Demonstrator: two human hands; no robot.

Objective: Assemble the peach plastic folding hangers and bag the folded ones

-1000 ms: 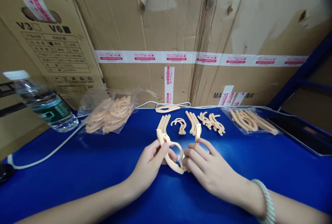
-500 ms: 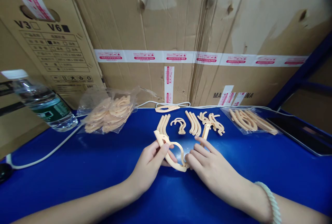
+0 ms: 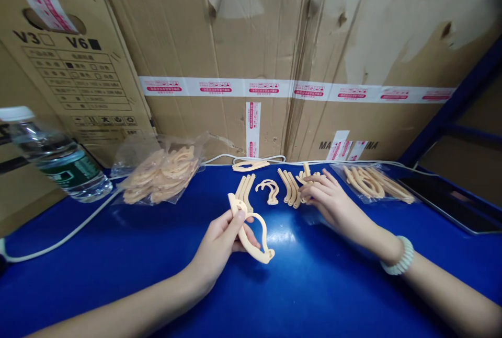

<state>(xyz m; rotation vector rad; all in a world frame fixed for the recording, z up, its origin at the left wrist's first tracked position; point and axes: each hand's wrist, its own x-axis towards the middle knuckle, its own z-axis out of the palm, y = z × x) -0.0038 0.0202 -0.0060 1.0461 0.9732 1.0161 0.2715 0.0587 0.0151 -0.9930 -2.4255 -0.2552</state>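
Observation:
My left hand (image 3: 219,241) is closed on a peach plastic curved frame piece (image 3: 251,231), held just above the blue table (image 3: 129,254). My right hand (image 3: 329,199) has reached to the far side and lies over a small heap of peach hooked parts (image 3: 308,177), its fingers curled on them; what they grip is hidden. Between the hands lie a set of curved strips (image 3: 245,186), a small hook-shaped pair (image 3: 269,190) and another set of curved strips (image 3: 288,193). A white bead bracelet (image 3: 399,257) is on my right wrist.
A clear bag of peach parts (image 3: 162,173) lies at the back left, another bag (image 3: 372,181) at the back right. A water bottle (image 3: 55,158) lies at the left. A white cable (image 3: 66,236) runs along the back. Cardboard boxes (image 3: 254,40) wall the rear. A dark tablet (image 3: 451,197) sits at right.
My right hand let go of the frame's lower end and moved up and away to the heap of hooked parts. My left hand keeps the frame and has tilted it slightly.

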